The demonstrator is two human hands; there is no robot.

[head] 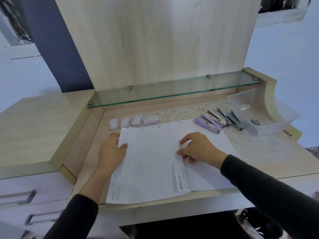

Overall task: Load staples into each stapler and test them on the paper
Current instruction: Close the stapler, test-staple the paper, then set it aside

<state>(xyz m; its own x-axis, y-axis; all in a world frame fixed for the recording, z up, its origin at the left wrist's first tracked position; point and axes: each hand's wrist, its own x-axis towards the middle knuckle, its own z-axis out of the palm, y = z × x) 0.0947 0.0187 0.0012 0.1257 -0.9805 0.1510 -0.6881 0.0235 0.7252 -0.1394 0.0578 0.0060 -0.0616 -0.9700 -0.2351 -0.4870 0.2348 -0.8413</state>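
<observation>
A glass shelf (pixel 172 92) runs above a lace mat (pixel 183 112), a clear plastic tub (pixel 283 121) at right.

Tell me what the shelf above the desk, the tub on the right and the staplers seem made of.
Shelf: clear glass, going by its see-through pane and greenish edge. Tub: translucent, slightly cloudy plastic, probably; you can see through its walls. Staplers: shiny chromed metal, with matte pastel tops, likely plastic.
</observation>
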